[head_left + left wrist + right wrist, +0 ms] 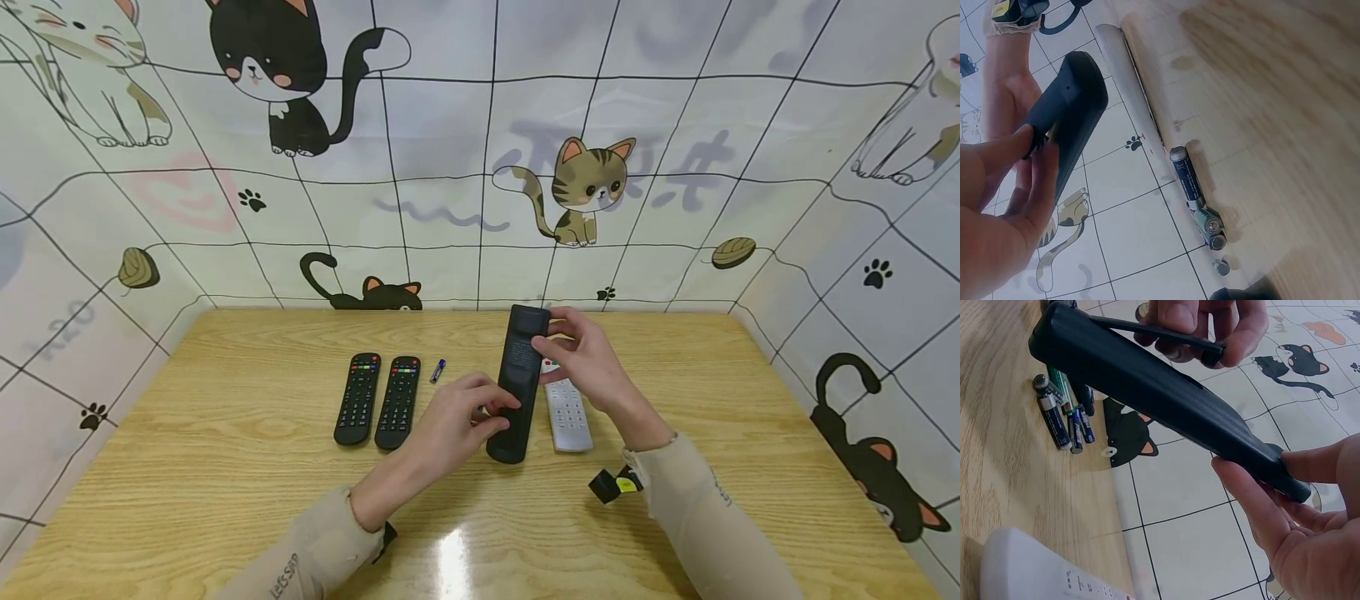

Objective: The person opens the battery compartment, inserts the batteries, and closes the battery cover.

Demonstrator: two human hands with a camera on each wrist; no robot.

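A black remote control (517, 367) is held back side up over the table. My right hand (588, 362) grips it near its far end, thumb on the back and fingers underneath. With thumb and fingers my left hand (461, 412) pinches the battery cover (1157, 332) at the near end. In the right wrist view the cover slants up from the remote's back, its far edge lifted and the other edge close against the remote. The inside of the battery compartment is hidden. Under the remote's right side lies a white remote control (570, 417), partly covered by my right hand.
Two black remotes, a left one (357, 400) and a right one (397, 402), lie buttons up on the wooden table (247, 467). Several batteries (1054, 422) lie in a group; my left hand hides most of them from the head view. Patterned cloth (442, 208) rises behind the table.
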